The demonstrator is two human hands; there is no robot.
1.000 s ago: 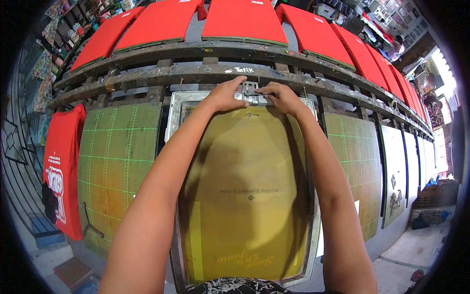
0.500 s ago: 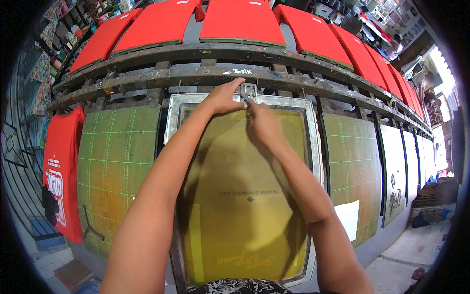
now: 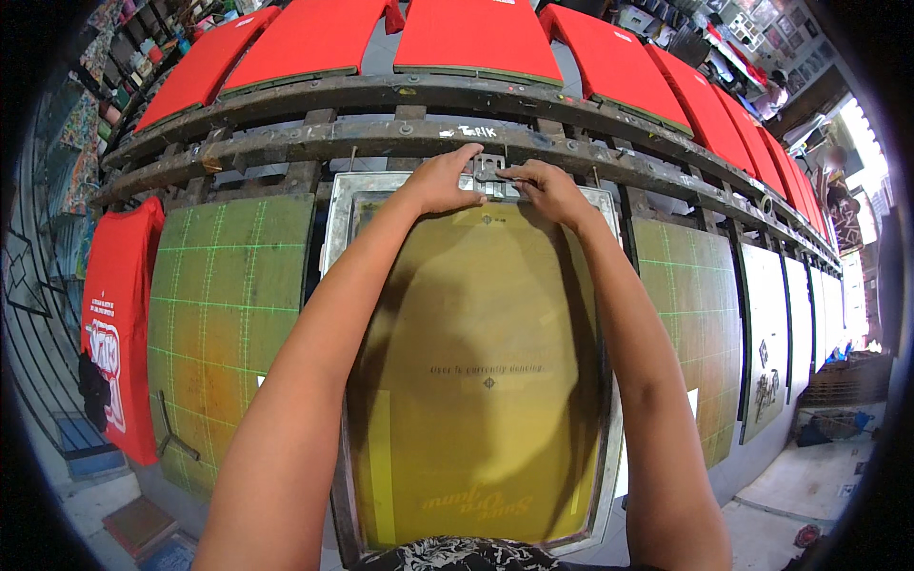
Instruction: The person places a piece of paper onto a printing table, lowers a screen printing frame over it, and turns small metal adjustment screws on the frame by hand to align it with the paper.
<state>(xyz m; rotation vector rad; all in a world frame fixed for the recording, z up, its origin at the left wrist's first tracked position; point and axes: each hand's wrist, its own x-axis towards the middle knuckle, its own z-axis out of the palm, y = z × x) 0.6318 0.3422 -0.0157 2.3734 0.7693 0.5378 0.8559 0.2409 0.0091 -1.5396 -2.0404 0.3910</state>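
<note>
A silk-screen frame [image 3: 610, 285] with pale metal sides and yellow-green mesh [image 3: 476, 314] stretches out in front of me. A small metal bracket [image 3: 489, 164] is fixed at the middle of its far side, against the rail. My left hand [image 3: 445, 181] grips the frame's far edge just left of the bracket, thumb on the near side and fingers over the top. On the bracket's right, my right hand [image 3: 554, 190] is closed in a pinch round a small dark metal tool [image 3: 502, 174] that touches the bracket. Its fingers cover most of the tool.
Dark rails [image 3: 286, 143] run across beyond the frame. Red shirts [image 3: 476, 43] lie on boards past them. Green gridded boards [image 3: 228, 305] flank the frame; an angled metal bar [image 3: 171, 433] lies on the left one. Another red shirt [image 3: 122, 333] hangs at far left.
My right hand has moved from over the mesh below the bracket to the bracket's right side, turning the tool sideways. My left hand stays at the frame's edge.
</note>
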